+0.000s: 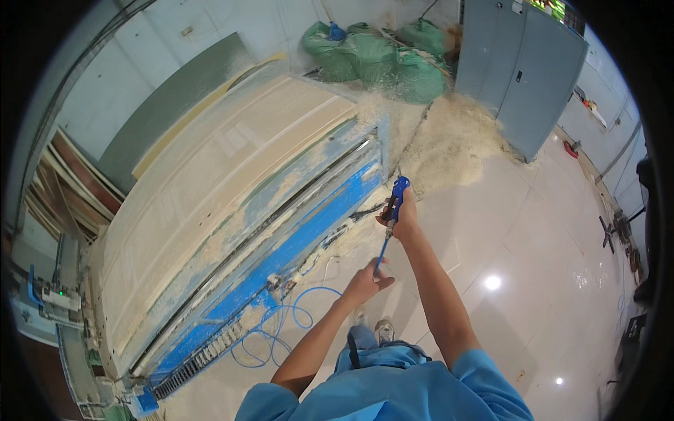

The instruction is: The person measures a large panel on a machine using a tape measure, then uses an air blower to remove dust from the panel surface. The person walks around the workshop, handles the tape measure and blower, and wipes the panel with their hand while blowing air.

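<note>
A blue air blow gun (399, 195) is gripped in my right hand (405, 214), its nozzle pointing away from me toward the dusty floor. From its lower end a blue air hose (382, 254) runs down to my left hand (365, 283), whose fingers are closed around it. Beyond that hand the hose lies in loose loops on the floor beside the machine. To my left stands a large blue-framed machine bed (232, 168), its top and side coated in pale sawdust. A heap of sawdust (449, 144) covers the floor ahead of the gun.
Green sacks (379, 56) are piled against the back wall. A grey metal cabinet (523, 67) stands at the far right. A dark green board (172, 105) leans behind the machine, and more boards (70, 182) are stacked at left. A black fan-like object (606, 234) sits by the right wall.
</note>
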{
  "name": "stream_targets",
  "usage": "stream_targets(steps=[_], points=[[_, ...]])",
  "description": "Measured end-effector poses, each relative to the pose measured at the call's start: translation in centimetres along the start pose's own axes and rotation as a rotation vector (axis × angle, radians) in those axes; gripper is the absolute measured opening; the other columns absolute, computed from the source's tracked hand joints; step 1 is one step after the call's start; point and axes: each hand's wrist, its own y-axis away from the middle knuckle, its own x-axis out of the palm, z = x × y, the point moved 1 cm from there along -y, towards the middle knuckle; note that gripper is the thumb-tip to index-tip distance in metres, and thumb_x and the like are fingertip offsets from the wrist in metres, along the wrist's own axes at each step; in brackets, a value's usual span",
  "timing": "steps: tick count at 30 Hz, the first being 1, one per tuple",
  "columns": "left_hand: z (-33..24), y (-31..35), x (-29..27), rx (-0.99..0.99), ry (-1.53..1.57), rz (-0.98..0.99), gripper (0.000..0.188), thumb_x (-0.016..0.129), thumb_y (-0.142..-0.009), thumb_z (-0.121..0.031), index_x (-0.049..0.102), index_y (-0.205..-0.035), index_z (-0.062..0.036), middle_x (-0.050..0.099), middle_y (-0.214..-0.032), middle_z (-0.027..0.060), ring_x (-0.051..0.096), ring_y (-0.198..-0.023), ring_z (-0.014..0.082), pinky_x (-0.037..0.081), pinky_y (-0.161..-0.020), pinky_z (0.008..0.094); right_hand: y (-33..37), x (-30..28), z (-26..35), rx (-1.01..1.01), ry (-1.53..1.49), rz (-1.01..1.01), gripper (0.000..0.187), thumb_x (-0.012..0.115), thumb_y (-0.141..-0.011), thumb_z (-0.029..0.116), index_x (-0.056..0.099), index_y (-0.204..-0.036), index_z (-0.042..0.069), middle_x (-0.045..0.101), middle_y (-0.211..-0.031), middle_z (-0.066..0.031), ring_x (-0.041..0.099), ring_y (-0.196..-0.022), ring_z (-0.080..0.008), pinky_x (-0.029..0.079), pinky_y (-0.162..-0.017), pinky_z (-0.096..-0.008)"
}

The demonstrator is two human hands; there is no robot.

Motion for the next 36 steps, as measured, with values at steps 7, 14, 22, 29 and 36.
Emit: stream_targets(steps=[7, 14, 22, 29, 36], points=[[12.3, -6.8, 7.1, -0.188, -0.123, 0.231, 0.037, 0.059, -0.097, -0.042, 0.066, -0.103, -0.0057, 0.067, -0.072, 0.0083, 0.066, -0.07, 0.0197, 0.05, -0.065, 0.0341, -6.7, -6.4, 11.8, 0.101, -0.112, 0.072, 0.071, 0.037, -0.099, 0.067, 0.056, -0.095, -0.002, 0.057, -0.071, -0.0131, 0.058, -0.066, -0.03, 0.055, -0.077, -0.0492], [25.3, -11.5, 7.4, -0.533, -0.34, 0.077, 0.025, 0.067, -0.089, -0.033, 0.066, -0.107, -0.0159, 0.071, -0.1, 0.014, 0.068, -0.098, 0.0353, 0.053, -0.083, 0.0456, -18.1, -8.7, 16.7, 0.164, -0.106, 0.102, 0.069, 0.034, -0.1, 0.067, 0.057, -0.094, 0.002, 0.054, -0.066, -0.006, 0.053, -0.06, -0.0223, 0.049, -0.067, -0.0386], [20.2, -23.2, 3.0, -0.473, -0.269, 0.025, 0.016, 0.059, -0.095, -0.03, 0.067, -0.101, -0.0176, 0.072, -0.097, 0.0125, 0.068, -0.096, 0.0349, 0.052, -0.079, 0.0472, -30.4, -3.8, 17.7, 0.361, -0.233, 0.049, 0.067, 0.031, -0.101, 0.067, 0.056, -0.094, 0.005, 0.046, -0.062, 0.0019, 0.048, -0.055, -0.0142, 0.044, -0.056, -0.0321], [17.2, -22.8, 3.2, -0.683, -0.316, -0.285, 0.018, 0.061, -0.095, -0.029, 0.067, -0.101, -0.0125, 0.073, -0.092, 0.0112, 0.069, -0.092, 0.0335, 0.053, -0.078, 0.0441, -43.0, -0.4, 17.2, 0.333, 0.136, 0.027, 0.069, 0.035, -0.098, 0.072, 0.057, -0.091, 0.006, 0.047, -0.06, 0.0005, 0.048, -0.052, -0.0161, 0.043, -0.051, -0.0332], [12.0, -23.9, 12.5, -1.006, 0.056, -0.584, 0.027, 0.059, -0.098, -0.033, 0.07, -0.102, -0.0085, 0.076, -0.085, 0.0076, 0.073, -0.086, 0.0249, 0.055, -0.077, 0.0378, -51.7, 3.5, 16.2, 0.48, 0.154, -0.007, 0.071, 0.034, -0.097, 0.074, 0.053, -0.081, 0.007, 0.042, -0.058, 0.0, 0.045, -0.05, -0.0178, 0.035, -0.047, -0.0352]])
